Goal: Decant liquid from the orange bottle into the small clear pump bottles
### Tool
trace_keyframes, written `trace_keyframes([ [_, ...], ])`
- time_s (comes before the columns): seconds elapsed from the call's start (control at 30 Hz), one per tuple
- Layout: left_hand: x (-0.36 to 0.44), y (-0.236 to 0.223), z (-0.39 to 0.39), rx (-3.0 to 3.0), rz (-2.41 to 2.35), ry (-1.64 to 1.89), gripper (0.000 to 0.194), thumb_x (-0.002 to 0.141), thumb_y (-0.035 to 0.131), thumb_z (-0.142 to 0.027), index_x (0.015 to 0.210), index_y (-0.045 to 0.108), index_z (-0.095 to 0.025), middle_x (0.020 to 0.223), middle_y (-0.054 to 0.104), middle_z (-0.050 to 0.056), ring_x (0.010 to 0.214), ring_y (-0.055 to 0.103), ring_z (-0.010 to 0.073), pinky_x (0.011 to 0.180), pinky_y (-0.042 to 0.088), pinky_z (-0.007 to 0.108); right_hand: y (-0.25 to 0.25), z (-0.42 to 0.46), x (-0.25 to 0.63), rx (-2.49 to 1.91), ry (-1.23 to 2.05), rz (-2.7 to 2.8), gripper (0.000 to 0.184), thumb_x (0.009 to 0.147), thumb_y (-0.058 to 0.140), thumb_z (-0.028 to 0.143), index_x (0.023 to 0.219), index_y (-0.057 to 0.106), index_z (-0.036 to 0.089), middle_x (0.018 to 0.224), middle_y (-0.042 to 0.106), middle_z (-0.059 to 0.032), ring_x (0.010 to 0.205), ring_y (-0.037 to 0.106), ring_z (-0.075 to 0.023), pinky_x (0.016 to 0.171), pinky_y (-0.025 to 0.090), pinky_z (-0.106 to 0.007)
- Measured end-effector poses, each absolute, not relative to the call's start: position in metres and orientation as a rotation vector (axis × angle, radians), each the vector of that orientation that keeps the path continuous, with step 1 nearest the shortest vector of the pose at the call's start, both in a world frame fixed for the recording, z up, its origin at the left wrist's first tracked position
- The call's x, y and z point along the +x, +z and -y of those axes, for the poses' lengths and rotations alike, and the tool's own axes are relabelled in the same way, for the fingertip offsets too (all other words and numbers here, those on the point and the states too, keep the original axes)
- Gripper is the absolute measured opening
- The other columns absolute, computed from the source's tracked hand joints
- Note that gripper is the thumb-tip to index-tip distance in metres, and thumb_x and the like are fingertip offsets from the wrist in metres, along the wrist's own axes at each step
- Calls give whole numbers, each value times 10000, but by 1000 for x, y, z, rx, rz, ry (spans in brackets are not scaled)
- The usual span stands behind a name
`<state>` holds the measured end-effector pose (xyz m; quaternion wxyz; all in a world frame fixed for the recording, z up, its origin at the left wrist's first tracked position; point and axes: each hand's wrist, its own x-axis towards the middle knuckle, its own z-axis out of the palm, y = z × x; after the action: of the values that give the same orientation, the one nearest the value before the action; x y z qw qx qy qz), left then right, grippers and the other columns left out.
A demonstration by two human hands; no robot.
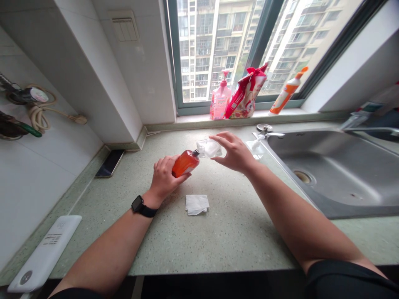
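My left hand [165, 174] is closed around an orange-red bottle [184, 163], tilted so that its black threaded neck points up and right. That neck is close to the mouth of a clear plastic bottle [209, 148], which has whitish contents or a white backing; I cannot tell which. My right hand [233, 151] has thumb and forefinger on either side of the clear bottle, with the other fingers stretched out. Below the orange-red bottle lies a folded white tissue [197, 204]. Right of the clear bottle, a white pump top [257, 144] rests on another tissue.
A steel sink [336, 170] with a metal stopper [264, 128] by its corner is on the right. On the sill stand a pink pump bottle [220, 101], a red bag [246, 95] and an orange-white bottle [288, 93]. Left are a phone [109, 163] and a white power strip [46, 251].
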<state>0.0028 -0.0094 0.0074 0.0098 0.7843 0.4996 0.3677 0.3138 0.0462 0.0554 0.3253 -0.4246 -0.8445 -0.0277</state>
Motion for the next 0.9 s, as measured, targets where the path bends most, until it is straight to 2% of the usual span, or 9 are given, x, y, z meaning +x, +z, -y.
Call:
trace_keyframes([
  [0.43, 3, 8, 11, 2467, -1579, 1100, 720, 899, 777, -687, 1444, 631, -239, 1247, 747, 113, 1084, 659, 341, 986, 453, 481, 53, -47, 314, -1088, -107, 2213, 783, 871, 810, 291, 1597, 525, 366, 1433, 628, -118, 1308, 603, -397, 1141, 502, -636],
  [0.9, 5, 10, 12, 2468, -1622, 1053, 716, 902, 793, -661, 1439, 623, -218, 1265, 755, 115, 1114, 675, 335, 999, 468, 479, 55, -44, 310, -998, -200, 2164, 749, 861, 800, 242, 1558, 545, 346, 1393, 680, -117, 1296, 634, -396, 1113, 522, -635],
])
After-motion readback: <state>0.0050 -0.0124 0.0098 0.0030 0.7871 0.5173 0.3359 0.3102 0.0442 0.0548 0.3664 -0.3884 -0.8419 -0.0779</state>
